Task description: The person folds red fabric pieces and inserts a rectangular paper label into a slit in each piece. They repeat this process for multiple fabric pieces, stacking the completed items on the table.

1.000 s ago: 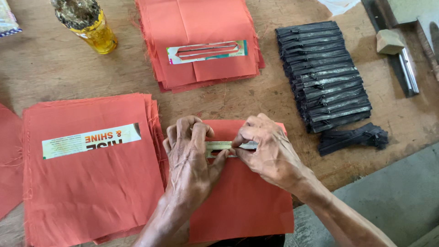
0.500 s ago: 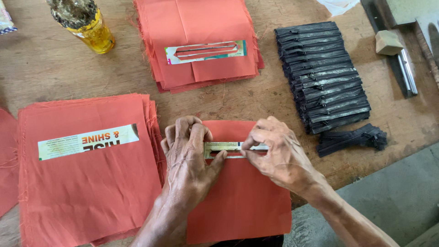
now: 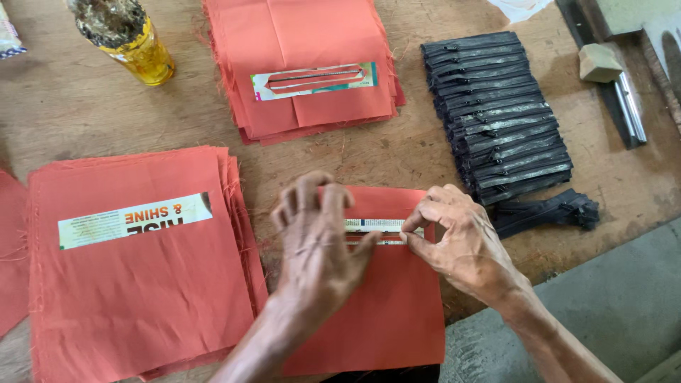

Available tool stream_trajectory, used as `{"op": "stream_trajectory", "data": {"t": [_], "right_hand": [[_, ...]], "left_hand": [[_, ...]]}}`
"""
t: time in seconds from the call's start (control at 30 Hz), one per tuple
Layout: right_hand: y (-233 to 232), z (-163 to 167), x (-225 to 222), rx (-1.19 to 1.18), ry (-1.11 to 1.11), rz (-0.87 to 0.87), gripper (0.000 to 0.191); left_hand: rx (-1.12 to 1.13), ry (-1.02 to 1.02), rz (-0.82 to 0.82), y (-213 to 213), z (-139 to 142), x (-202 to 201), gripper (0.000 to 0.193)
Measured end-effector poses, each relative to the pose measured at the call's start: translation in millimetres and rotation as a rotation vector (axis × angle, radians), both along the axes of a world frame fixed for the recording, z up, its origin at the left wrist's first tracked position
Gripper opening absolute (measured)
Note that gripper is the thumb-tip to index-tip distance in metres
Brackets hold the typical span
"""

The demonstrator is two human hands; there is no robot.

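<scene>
Both hands are down on the orange cloth piece (image 3: 383,312) at the table (image 3: 85,120) edge, and the narrow card strip (image 3: 379,227) runs left-right between them: left hand (image 3: 316,245) flat, fingers spread over its left end, right hand (image 3: 461,245) pinching its right end.

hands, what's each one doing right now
Left hand: open, fingers spread flat on the card strip.
Right hand: pinching the strip's end.
</scene>
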State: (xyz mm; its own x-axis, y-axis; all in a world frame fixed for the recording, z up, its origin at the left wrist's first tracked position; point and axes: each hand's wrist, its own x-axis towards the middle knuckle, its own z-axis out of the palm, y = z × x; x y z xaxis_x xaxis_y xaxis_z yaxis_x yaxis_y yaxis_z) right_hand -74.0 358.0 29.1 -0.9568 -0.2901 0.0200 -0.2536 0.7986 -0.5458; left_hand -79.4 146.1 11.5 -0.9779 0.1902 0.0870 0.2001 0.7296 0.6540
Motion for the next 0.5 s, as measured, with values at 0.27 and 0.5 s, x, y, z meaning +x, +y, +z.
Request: {"op": "stream_trajectory", "data": {"t": [0.27, 0.5], "right_hand": [[6, 4, 4, 0.000, -0.003, -0.043, 0.014], [-21, 4, 3, -0.035, -0.083, -0.039, 0.009]], "left_hand": [[-0.079, -0.023, 0.049, -29, 4, -1, 0.056], [0.001, -0.026, 0.105, -60, 8, 14, 0.050]]}}
